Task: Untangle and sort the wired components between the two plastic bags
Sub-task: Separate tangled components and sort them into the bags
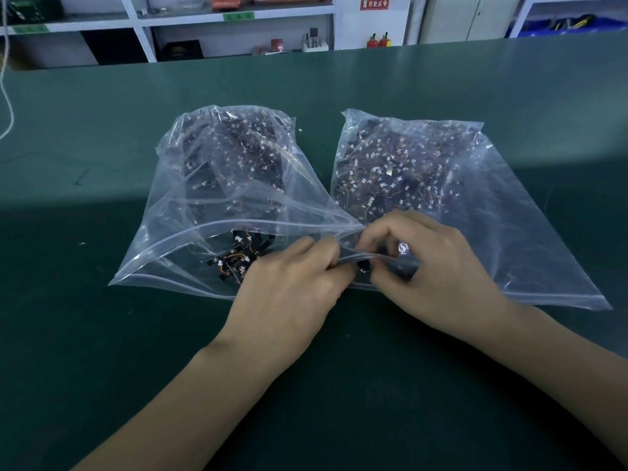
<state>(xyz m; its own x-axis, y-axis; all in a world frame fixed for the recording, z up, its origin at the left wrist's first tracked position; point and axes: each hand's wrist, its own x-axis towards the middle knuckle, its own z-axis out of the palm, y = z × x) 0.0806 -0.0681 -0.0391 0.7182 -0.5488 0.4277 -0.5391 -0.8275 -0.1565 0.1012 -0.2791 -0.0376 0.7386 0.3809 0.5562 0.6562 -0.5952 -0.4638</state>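
Two clear zip bags lie side by side on the green table, both filled with small black wired components with white connectors. The left bag (190,205) has its mouth open toward me, and a few components (234,260) show at the opening. The right bag (503,212) lies flat. My left hand (289,287) and my right hand (431,266) meet where the two bag mouths overlap. Both pinch a small black wired component (363,265) between their fingertips there. The plastic partly hides it.
The green table (102,351) stretches wide around the bags. A white cord (6,96) hangs at the far left. Shelving with boxes and two red fire extinguishers (378,40) stand behind the far table edge.
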